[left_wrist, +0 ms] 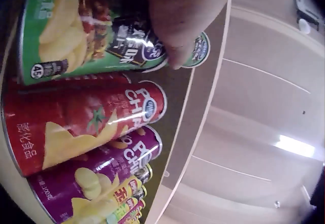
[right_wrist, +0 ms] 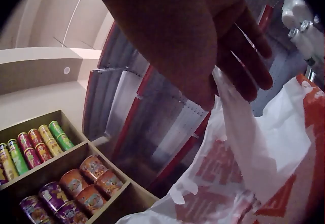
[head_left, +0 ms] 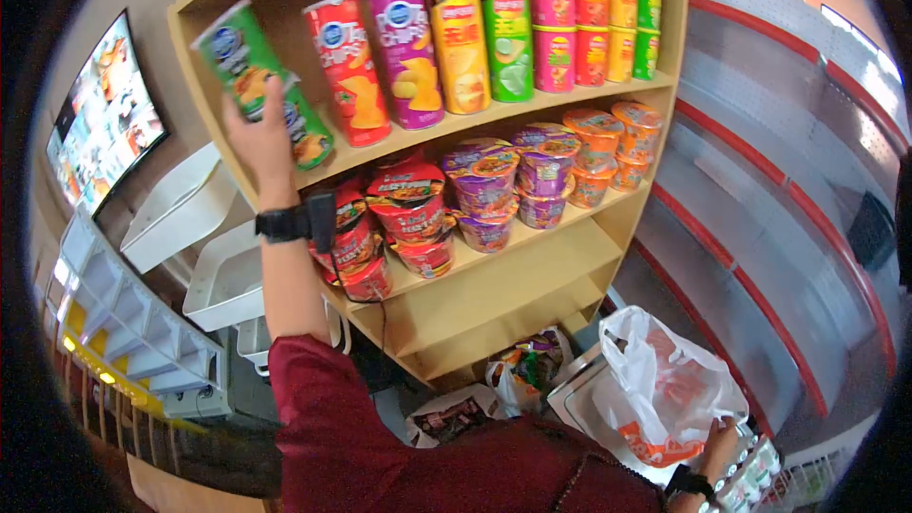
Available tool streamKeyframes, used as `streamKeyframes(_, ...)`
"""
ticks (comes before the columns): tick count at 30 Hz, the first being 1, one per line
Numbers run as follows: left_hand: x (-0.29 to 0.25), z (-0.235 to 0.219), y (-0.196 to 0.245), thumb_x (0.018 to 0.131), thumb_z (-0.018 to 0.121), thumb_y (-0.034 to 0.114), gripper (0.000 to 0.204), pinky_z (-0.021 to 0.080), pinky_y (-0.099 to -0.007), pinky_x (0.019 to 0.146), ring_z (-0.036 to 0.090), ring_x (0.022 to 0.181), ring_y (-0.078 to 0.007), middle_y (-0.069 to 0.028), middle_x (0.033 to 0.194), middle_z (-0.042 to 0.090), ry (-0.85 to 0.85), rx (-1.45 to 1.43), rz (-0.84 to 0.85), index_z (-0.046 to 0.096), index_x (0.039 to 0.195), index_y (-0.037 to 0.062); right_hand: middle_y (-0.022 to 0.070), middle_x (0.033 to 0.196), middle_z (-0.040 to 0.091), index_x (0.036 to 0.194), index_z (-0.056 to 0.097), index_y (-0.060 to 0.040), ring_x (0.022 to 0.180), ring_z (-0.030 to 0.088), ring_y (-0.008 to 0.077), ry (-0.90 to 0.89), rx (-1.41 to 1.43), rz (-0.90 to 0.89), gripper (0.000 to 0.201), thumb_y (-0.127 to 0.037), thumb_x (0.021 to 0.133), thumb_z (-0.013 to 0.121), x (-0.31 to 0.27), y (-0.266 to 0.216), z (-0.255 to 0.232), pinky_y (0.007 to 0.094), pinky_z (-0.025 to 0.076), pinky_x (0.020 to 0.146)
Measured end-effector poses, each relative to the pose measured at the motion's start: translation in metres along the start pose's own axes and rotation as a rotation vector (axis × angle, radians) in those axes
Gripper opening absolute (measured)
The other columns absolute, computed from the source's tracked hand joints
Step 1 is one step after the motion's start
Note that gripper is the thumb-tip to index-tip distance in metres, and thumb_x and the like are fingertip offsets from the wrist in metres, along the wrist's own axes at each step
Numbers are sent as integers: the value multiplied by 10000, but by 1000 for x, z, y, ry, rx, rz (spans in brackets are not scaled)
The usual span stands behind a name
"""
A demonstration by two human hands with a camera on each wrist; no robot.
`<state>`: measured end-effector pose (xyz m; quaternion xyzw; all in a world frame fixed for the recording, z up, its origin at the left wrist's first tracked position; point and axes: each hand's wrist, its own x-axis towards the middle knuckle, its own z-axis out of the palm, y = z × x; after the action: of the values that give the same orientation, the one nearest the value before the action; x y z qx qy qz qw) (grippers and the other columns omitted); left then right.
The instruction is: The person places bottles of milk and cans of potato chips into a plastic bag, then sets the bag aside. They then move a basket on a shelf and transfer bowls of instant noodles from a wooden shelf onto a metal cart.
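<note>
My left hand (head_left: 258,138) grips a green can of potato chips (head_left: 236,46) at the left end of the top shelf. The can leans to the left, and in the left wrist view my thumb lies across its printed side (left_wrist: 66,36). A second green can (head_left: 309,133) stands just behind it, partly covered by my hand. Beside them is a red chip can (head_left: 348,71), then a purple one (head_left: 405,52). Low on the right, my right hand (head_left: 719,448) holds the rim of a white plastic bag with red print (head_left: 655,370); the right wrist view shows the bag (right_wrist: 238,132) gathered between thumb and fingers.
Yellow, green and pink chip cans (head_left: 508,33) continue along the top shelf (head_left: 418,138). Stacked instant noodle cups (head_left: 480,180) fill the shelf below. Bags of goods (head_left: 532,370) lie at the unit's foot. Grey racks with red edges (head_left: 779,180) stand right, white bins (head_left: 180,209) left.
</note>
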<state>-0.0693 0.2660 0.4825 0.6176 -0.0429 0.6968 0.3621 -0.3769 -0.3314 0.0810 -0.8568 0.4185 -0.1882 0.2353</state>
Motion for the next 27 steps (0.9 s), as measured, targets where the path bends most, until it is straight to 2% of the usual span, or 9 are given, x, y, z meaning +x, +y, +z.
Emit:
streamKeyframes(2,-9,-6,23,743,645,279,445,398,-275,764,517,843,-152,-90,967,552,49,-24,152,493,1036,-20,195,748,552,889,554,-1,704,513,352,-4,-142,-112,254,-209,744,545,-11,-25,-21,395,418,653)
streamKeyframes(5,-43,-4,67,764,622,276,462,391,-274,785,506,879,-162,-94,988,535,-83,-309,8,459,1076,-22,195,808,588,891,537,6,742,559,356,150,-90,-375,280,-232,748,574,-14,-11,-20,398,435,645)
streamKeyframes(6,-57,0,73,773,612,267,470,392,-277,790,501,896,-165,-91,1010,524,-135,-380,10,438,1101,-20,197,857,579,900,530,12,776,556,344,39,-211,-5,287,-224,744,581,-16,-40,-31,386,432,670)
streamKeyframes(13,-224,68,119,711,639,239,490,409,-311,777,480,865,-157,-56,961,488,-524,-947,-494,409,1082,16,171,736,590,843,544,-80,709,569,341,153,-156,13,189,-200,711,607,-12,-8,-10,394,444,606)
streamKeyframes(17,-344,93,209,643,718,236,612,390,-327,818,486,929,-174,-85,1003,504,-1087,-1130,-511,414,1131,26,162,678,570,877,543,-66,604,560,279,168,33,8,154,-124,738,575,-18,-19,-23,347,434,557)
streamKeyframes(20,-428,103,244,615,701,312,736,375,-368,865,481,1009,-302,-180,1084,494,-1465,-1071,-23,380,1205,13,117,696,580,903,545,-54,638,575,231,171,282,21,174,-82,732,556,-23,-20,-35,319,437,568)
streamKeyframes(24,-500,95,267,601,704,341,695,410,-369,822,491,998,-300,-170,1103,491,-1987,-1030,508,422,1181,83,64,627,533,910,545,-53,571,518,147,198,440,44,184,-29,727,548,-25,-1,-40,269,411,533)
streamKeyframes(25,-522,96,264,601,704,341,695,410,-369,822,491,998,-300,-170,1103,491,-1989,-1046,506,422,1181,83,11,616,474,920,541,-38,556,447,97,216,471,40,188,-9,735,550,-26,0,-40,227,375,523)
streamKeyframes(27,-558,94,268,573,711,353,670,426,-395,789,512,969,-284,-150,1105,493,-2084,-981,977,451,1136,102,-41,600,402,935,537,-22,540,371,43,213,504,68,187,8,750,550,-30,0,-45,182,336,510)
